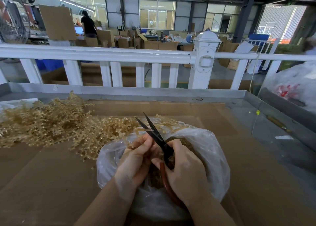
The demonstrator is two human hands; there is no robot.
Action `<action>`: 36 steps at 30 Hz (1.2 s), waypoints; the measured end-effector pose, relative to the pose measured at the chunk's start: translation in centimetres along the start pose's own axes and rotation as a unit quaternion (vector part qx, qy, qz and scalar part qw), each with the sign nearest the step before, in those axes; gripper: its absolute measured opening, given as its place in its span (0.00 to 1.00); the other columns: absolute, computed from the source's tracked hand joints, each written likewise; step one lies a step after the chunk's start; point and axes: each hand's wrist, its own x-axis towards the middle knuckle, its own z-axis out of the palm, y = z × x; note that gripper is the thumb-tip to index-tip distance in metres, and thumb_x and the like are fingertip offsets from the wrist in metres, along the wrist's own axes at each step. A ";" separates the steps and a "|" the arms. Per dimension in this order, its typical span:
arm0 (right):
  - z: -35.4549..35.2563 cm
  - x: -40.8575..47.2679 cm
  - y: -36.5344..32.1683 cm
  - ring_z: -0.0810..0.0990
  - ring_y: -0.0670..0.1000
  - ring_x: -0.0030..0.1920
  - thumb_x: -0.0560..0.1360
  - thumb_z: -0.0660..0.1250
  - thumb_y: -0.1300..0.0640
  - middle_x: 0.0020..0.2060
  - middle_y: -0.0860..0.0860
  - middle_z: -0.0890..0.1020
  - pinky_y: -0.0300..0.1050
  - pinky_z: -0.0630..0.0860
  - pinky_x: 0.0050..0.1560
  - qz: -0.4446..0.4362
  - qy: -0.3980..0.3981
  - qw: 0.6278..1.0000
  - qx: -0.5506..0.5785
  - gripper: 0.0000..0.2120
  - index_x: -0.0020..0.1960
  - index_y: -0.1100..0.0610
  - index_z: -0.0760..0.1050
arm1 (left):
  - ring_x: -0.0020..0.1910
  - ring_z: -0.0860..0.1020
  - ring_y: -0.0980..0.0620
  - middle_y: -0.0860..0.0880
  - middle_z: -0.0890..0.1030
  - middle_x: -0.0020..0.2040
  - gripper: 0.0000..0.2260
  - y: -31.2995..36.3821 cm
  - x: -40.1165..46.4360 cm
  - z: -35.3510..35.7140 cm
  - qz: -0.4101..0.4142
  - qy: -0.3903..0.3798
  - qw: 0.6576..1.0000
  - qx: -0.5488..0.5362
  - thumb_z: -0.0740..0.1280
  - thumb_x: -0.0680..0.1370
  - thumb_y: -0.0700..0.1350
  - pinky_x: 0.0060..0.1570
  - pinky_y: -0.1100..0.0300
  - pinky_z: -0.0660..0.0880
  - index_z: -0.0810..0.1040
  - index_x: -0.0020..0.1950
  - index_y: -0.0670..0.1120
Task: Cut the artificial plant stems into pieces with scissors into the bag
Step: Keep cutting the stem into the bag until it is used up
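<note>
A clear plastic bag (212,150) lies open on the cardboard in front of me, with cut golden pieces inside. My left hand (136,159) pinches a golden plant stem (142,129) above the bag's mouth. My right hand (184,171) grips the red handles of black scissors (153,131). The blades are parted, and the stem's end lies between them. A large pile of golden artificial plant stems (51,123) spreads over the left of the table.
Brown cardboard (248,166) covers the metal table. A white railing (119,55) runs across behind it. A big plastic sack (294,85) stands at the right edge. A person stands far back on the left among cardboard boxes.
</note>
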 end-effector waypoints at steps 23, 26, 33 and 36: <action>-0.3 0.2 0.1 0.76 0.43 0.32 0.74 0.59 0.35 0.34 0.45 0.78 0.36 0.74 0.32 -0.018 -0.020 0.999 -0.046 0.21 0.48 0.53 0.71 | 0.28 0.77 0.53 0.45 0.77 0.32 0.07 -0.4 0.5 -0.4 0.016 0.026 1.000 -0.001 0.66 0.66 0.36 0.31 0.63 0.78 0.76 0.43 0.39; -0.3 0.2 0.1 0.77 0.44 0.30 0.74 0.62 0.37 0.33 0.45 0.78 0.37 0.75 0.31 -0.021 -0.009 0.998 -0.054 0.19 0.48 0.54 0.72 | 0.27 0.78 0.54 0.46 0.77 0.31 0.06 -0.4 0.5 -0.5 0.016 0.032 0.999 -0.008 0.67 0.66 0.36 0.31 0.63 0.79 0.76 0.41 0.39; -0.2 0.3 0.1 0.77 0.44 0.30 0.74 0.60 0.36 0.32 0.45 0.79 0.39 0.75 0.30 -0.020 -0.012 0.997 -0.068 0.20 0.49 0.54 0.72 | 0.27 0.78 0.54 0.46 0.78 0.30 0.03 -0.5 0.6 -0.4 0.020 0.058 0.998 -0.004 0.66 0.69 0.34 0.32 0.63 0.79 0.76 0.41 0.40; -0.3 0.3 0.1 0.77 0.44 0.29 0.74 0.62 0.37 0.31 0.45 0.78 0.38 0.74 0.28 -0.021 -0.004 0.997 -0.070 0.19 0.47 0.54 0.72 | 0.27 0.78 0.54 0.46 0.78 0.30 0.04 -0.6 0.7 -0.4 0.017 0.059 0.998 -0.004 0.67 0.68 0.35 0.32 0.64 0.79 0.76 0.41 0.40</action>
